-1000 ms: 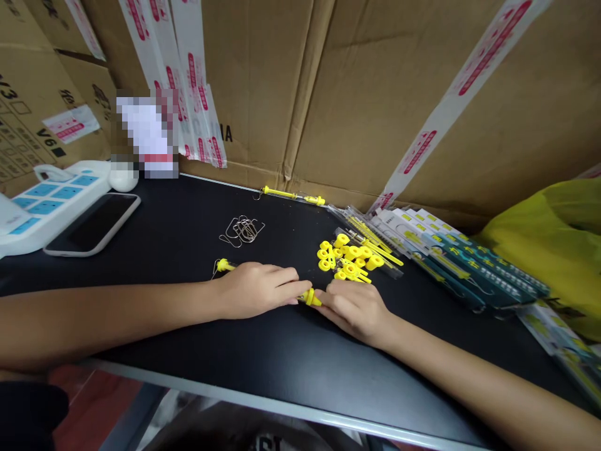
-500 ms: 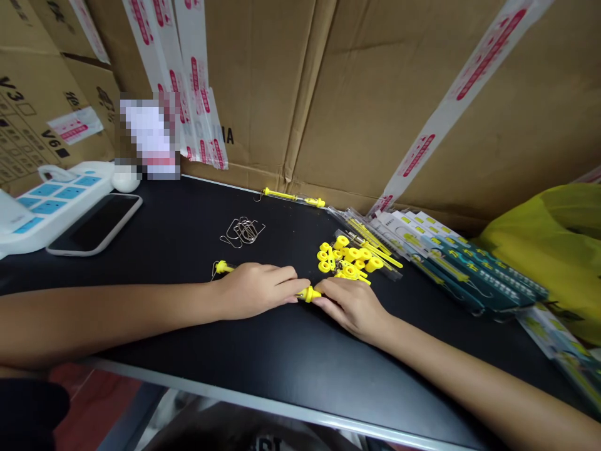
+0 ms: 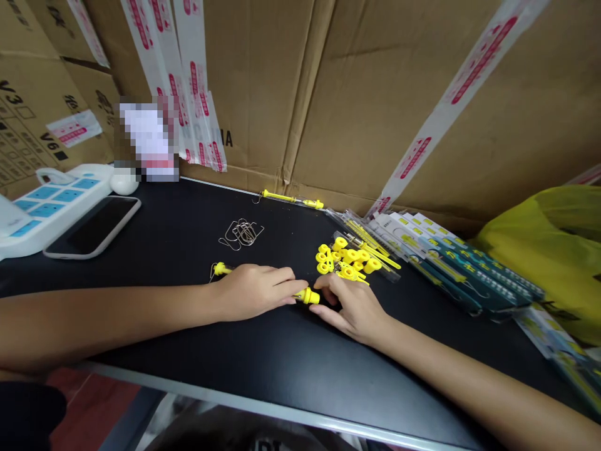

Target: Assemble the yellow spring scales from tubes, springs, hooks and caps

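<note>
My left hand (image 3: 256,291) is closed around a clear-tubed spring scale (image 3: 307,295) with yellow ends, lying level just above or on the black tabletop. Its wire hook and a yellow end stick out on the left side of the hand; the palm hides most of the tube. Beside the scale's right end is my right hand (image 3: 352,307), thumb and forefinger spread apart, holding nothing. Past the right fingertips sits a heap of small yellow plastic parts (image 3: 350,255), with some metal springs among them. A tangle of wire hooks (image 3: 241,233) lies farther back, left of the heap.
Another spring scale (image 3: 292,199) rests along the back edge by the cardboard (image 3: 253,81). Printed packets (image 3: 451,263) and a yellow bag (image 3: 539,250) stand on the right. A phone (image 3: 94,227) and a power strip (image 3: 61,200) occupy the left.
The right fingers have let go of the scale's yellow end and parted, drawing slightly to the right. The left hand keeps its hold in nearly the same place.
</note>
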Demonstrator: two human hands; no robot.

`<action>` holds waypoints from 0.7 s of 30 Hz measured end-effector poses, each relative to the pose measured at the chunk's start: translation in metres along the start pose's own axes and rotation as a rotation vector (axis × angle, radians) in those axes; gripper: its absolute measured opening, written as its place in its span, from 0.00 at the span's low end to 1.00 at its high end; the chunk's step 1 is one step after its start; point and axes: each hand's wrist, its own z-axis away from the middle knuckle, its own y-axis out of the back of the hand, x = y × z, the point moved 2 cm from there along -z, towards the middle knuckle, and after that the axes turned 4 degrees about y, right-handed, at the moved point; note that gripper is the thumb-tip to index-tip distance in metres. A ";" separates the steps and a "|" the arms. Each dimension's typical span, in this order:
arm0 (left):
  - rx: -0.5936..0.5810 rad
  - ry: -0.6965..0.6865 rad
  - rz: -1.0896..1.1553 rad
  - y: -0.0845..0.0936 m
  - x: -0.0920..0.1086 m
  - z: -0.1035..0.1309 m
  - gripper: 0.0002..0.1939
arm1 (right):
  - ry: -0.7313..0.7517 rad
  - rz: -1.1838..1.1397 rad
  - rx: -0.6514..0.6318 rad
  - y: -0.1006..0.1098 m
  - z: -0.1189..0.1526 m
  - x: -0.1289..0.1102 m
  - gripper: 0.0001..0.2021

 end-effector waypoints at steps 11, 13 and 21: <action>-0.006 -0.001 -0.010 0.000 0.000 0.000 0.15 | 0.107 -0.017 0.027 -0.003 0.002 0.000 0.09; -0.005 -0.003 -0.007 0.000 0.000 0.000 0.15 | 0.155 -0.002 0.053 -0.004 0.004 0.000 0.05; -0.013 -0.002 0.016 0.001 -0.001 0.000 0.14 | 0.040 0.019 0.026 0.000 0.001 0.000 0.15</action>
